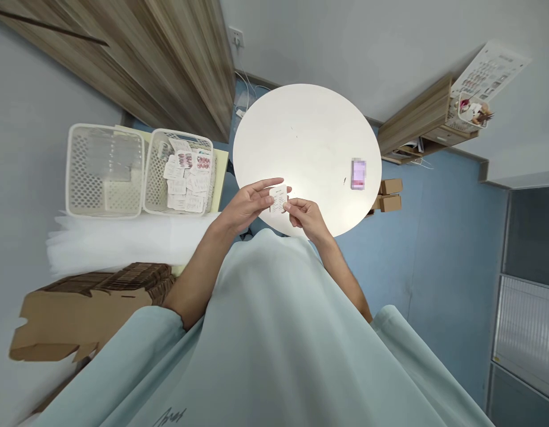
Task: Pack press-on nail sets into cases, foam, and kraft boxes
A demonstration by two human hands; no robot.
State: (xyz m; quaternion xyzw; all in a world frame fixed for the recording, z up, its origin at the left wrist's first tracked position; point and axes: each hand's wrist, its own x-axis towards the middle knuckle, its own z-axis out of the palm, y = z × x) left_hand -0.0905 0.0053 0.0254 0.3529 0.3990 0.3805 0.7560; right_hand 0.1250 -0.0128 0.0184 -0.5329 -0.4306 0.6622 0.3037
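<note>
Over the near edge of the round white table (301, 124), both my hands are on a small white card (278, 199) with lines of dark print. My left hand (248, 204) has its thumb on the card's left edge, with its fingers stretched out behind and above it. The thumb and fingers of my right hand (307, 214) pinch the lower right corner. The print is too small to read, and the card's back is hidden.
A phone-like object (358, 174), blurred out, lies on the table's right side. To the left stand a white basket of printed cards (210, 178), some with red items, and another white basket (69, 172). White wrapping sheets (123, 240) and flattened cardboard boxes (73, 314) are nearer me.
</note>
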